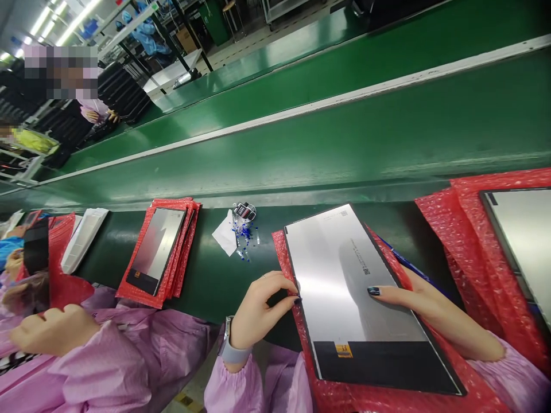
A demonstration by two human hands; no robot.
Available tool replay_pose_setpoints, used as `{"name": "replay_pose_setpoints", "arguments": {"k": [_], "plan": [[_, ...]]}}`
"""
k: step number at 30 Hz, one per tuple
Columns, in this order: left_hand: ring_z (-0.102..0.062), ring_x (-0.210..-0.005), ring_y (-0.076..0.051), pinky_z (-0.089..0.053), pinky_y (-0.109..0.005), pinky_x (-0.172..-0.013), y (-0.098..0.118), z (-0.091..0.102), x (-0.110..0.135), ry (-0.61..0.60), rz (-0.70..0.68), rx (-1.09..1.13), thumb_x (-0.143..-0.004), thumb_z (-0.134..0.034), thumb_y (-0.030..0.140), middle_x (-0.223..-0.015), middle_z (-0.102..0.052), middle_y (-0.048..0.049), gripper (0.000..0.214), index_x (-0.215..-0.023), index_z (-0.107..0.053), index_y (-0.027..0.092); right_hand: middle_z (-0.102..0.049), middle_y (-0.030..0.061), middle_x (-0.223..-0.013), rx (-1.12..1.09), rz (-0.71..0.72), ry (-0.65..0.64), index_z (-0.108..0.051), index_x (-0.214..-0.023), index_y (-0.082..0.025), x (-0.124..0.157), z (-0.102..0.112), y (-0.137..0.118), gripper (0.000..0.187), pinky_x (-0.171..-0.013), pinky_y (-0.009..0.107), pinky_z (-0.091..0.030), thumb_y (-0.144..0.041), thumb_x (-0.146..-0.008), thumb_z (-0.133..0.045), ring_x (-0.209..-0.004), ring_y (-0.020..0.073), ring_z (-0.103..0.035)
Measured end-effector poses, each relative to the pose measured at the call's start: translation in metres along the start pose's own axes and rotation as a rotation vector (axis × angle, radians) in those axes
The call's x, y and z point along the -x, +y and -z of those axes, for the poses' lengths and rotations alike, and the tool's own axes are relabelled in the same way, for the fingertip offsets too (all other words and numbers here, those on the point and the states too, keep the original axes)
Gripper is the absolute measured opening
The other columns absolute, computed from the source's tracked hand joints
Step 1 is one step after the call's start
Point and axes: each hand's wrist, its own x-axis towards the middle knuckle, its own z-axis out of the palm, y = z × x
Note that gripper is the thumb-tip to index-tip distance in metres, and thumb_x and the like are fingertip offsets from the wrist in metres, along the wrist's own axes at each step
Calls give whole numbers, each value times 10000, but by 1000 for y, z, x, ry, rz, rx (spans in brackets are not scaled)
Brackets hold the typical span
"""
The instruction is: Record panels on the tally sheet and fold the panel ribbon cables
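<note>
A flat display panel [340, 275], silvery with a black band at its lower end, lies tilted on a red bubble-wrap bag [344, 396]. My right hand [415, 298] grips its right side, thumb on the silver face and fingers hidden beneath with the wrap. At the left edge of the panel, my left hand [264, 307] is closed in a pinch, thumb and forefinger together; what is between the tips is too small to make out. A small orange label [343, 350] sits on the black band. A blue strip [407, 261] shows behind the right wrist.
Right stands a stack of red bubble bags [469, 246] with another panel [523, 229] on top. Left lies a similar stack [172, 275]. Between are white paper [226, 233] and small blue bits [244, 232]. A co-worker's hand [55, 331] is close at left. A green conveyor [301, 137] runs behind.
</note>
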Motion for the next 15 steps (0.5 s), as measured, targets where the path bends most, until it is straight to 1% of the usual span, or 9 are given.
{"name": "replay_pose_setpoints", "arguments": {"k": [2,6,10,11,12,13,15], "plan": [[-564,-892,-132,-437,-278,-834,0,-1,-1,-7,-13,-10,-919,-587,141,-886,-636,23,93,-887,-608,225,-700,31,-1129,-31,-31,8,-504,-1365,-245,0,1,-1,794,-686,244,-585,-429,-658,-813,-923,248,-682],[-508,-881,-138,-408,-282,-803,1,-5,-2,-15,-9,-33,-929,-534,117,-890,-572,9,109,-891,-538,219,-706,26,-1096,-24,-29,34,-532,-1329,-238,0,2,-2,758,-685,230,-577,-433,-655,-818,-876,231,-680],[-483,-840,-132,-405,-272,-765,-2,-10,-2,-12,5,-48,-925,-475,92,-902,-528,2,127,-906,-480,218,-690,35,-1149,-18,-28,0,-511,-1332,-252,-4,5,4,749,-717,255,-590,-443,-676,-819,-939,259,-681],[-496,-831,-129,-416,-268,-760,-4,-9,-1,29,12,-50,-934,-464,107,-901,-536,1,115,-910,-477,219,-686,38,-1160,-12,-27,-18,-507,-1333,-259,-6,7,7,757,-730,266,-595,-458,-676,-825,-959,270,-679],[-519,-827,-127,-433,-265,-761,-7,-8,-1,102,20,-58,-948,-455,131,-898,-552,-1,99,-913,-481,220,-682,41,-1172,-2,-31,-36,-503,-1334,-269,-9,9,10,766,-740,279,-600,-475,-673,-830,-975,280,-677],[-547,-827,-126,-453,-264,-765,-9,-4,-1,202,33,-73,-965,-443,159,-896,-570,-3,87,-923,-487,221,-678,45,-1184,14,-39,-50,-505,-1332,-277,-11,10,13,772,-742,291,-605,-495,-669,-834,-985,292,-676],[-595,-839,-130,-486,-267,-771,-16,9,-1,445,68,-124,-994,-418,214,-900,-590,-10,80,-952,-486,223,-681,61,-1175,65,-28,-44,-540,-1301,-267,-16,13,17,776,-707,313,-614,-541,-641,-841,-961,316,-682]]}}
